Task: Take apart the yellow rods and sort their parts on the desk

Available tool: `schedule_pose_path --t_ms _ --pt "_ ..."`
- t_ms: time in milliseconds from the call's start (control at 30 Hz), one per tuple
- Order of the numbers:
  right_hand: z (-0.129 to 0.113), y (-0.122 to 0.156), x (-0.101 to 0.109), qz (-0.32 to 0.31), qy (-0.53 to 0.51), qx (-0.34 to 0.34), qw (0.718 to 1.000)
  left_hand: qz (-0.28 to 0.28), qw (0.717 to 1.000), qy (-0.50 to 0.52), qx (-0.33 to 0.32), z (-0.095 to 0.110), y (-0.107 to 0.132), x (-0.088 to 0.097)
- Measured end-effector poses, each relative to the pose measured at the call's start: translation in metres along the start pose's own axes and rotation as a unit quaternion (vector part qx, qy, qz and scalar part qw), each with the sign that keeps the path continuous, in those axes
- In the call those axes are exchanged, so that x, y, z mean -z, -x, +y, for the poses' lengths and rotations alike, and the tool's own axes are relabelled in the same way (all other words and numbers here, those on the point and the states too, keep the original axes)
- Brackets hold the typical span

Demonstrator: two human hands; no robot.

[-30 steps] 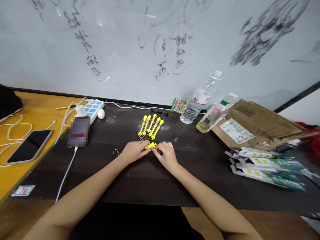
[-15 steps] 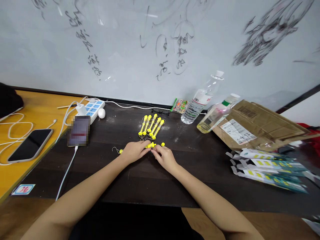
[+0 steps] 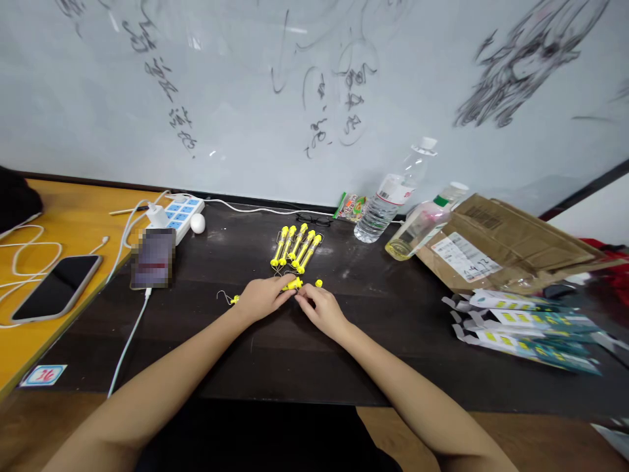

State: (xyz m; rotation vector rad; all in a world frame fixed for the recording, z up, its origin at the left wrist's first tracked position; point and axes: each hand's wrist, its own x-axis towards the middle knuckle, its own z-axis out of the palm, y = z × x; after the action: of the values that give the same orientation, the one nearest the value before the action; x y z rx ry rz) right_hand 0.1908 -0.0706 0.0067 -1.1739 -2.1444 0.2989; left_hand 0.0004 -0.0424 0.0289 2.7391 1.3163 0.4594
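My left hand (image 3: 261,298) and my right hand (image 3: 322,308) meet at the middle of the dark table (image 3: 275,354), fingers pinched together on a small yellow piece (image 3: 293,284). A row of several yellow rods with wire ends (image 3: 297,248) lies just beyond the hands. A tiny yellow bead (image 3: 319,283) rests right of the pinched piece. A thin wire hook with a yellow bit (image 3: 227,298) lies left of my left hand.
A blurred phone (image 3: 153,258) on a white cable, a power strip (image 3: 177,216) and a white ball (image 3: 197,223) sit at left. A black phone (image 3: 57,287) lies on the orange table. Two bottles (image 3: 393,193), a cardboard box (image 3: 501,246) and flat packets (image 3: 521,324) stand at right.
The hands shifted slightly; a small yellow bead now shows to the right of the pinched piece, and a wire hook with a yellow bit shows left of my left hand.
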Motion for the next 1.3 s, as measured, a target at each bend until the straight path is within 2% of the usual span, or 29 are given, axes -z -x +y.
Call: schedule_pose_path --t_ms 267,433,733,1033,1300 --pt "0.000 0.002 0.002 -0.004 -0.024 -0.007 1.000 0.016 0.999 0.035 -0.011 -0.002 0.000 0.000" --pt "0.001 0.002 0.002 -0.006 -0.030 0.014 0.999 0.020 0.998 0.048 -0.020 -0.002 0.000 0.002" --pt "0.006 0.003 0.004 -0.005 0.004 0.067 0.998 0.006 0.999 0.021 -0.025 0.000 0.001 0.003" --pt "-0.004 0.002 0.006 -0.007 0.004 0.045 0.999 0.022 0.999 0.039 -0.029 -0.004 0.000 0.000" --pt "-0.008 0.001 0.010 0.015 0.054 0.073 0.996 0.048 0.996 0.051 -0.048 -0.002 0.002 0.003"
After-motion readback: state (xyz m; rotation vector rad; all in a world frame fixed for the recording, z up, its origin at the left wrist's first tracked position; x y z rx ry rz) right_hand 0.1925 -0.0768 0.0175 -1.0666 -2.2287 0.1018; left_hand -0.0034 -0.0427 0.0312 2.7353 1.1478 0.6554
